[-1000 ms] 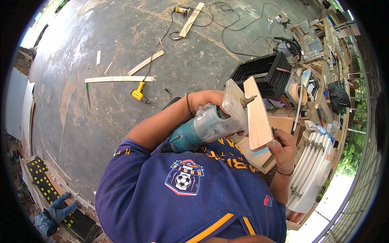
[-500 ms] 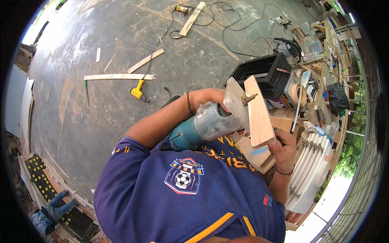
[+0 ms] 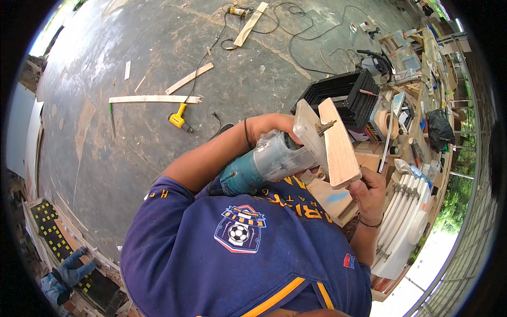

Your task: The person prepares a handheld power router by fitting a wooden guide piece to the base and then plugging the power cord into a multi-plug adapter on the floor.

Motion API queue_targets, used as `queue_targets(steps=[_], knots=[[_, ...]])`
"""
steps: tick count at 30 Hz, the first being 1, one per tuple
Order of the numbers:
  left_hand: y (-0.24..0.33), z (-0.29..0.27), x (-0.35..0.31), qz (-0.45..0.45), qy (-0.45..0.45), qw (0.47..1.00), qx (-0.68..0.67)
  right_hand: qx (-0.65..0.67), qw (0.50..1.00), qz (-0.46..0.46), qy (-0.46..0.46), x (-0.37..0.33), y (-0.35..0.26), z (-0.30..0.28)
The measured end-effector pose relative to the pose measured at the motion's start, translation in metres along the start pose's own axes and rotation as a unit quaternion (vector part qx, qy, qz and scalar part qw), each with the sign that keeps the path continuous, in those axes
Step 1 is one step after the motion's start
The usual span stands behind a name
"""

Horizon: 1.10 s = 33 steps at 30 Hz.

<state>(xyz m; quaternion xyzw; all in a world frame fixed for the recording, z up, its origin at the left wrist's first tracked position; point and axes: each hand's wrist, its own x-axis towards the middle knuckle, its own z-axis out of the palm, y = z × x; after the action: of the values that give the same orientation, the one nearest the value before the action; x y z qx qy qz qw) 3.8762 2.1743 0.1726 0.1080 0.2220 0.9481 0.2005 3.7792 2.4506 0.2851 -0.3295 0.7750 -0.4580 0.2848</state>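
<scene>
My left hand [image 3: 281,126] is wrapped around a trim router [image 3: 245,174] with a teal body and a clear plastic housing. The tool lies on its side against my chest, its clear base plate [image 3: 310,134] facing right. Most of the left fingers are hidden behind the housing. From the base sticks a metal bit [image 3: 324,127], which meets the left edge of a pale wooden piece [image 3: 339,150] with rounded corners. At the lower end of this piece, my right hand [image 3: 369,193] grips it between thumb and fingers.
Black stacked crates [image 3: 343,98] stand just beyond the wood. A cluttered workbench [image 3: 417,98] runs along the right, with white panels [image 3: 404,216] nearer me. On the concrete floor lie a yellow heat gun [image 3: 180,118], wooden strips [image 3: 153,99] and black cables [image 3: 311,26].
The lower end of the wooden piece has shifted slightly up and to the right, tilting against the bit. My left hand and the router are nearly still.
</scene>
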Motion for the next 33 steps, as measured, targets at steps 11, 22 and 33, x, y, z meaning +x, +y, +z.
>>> queue_targets(steps=[11, 22, 33], knots=[[-0.003, -0.007, 0.013, -0.012, -0.078, 0.994, 0.076, 0.034, 0.999, 0.007, 0.023, 0.001, 0.014, 0.0], [0.005, 0.014, 0.015, -0.099, -0.001, 0.995, -0.013, 0.154, 0.984, 0.091, -0.016, 0.003, 0.022, -0.002], [0.002, 0.0, 0.007, -0.071, -0.002, 0.997, -0.025, 0.179, 0.977, 0.105, -0.036, 0.008, 0.018, 0.0]])
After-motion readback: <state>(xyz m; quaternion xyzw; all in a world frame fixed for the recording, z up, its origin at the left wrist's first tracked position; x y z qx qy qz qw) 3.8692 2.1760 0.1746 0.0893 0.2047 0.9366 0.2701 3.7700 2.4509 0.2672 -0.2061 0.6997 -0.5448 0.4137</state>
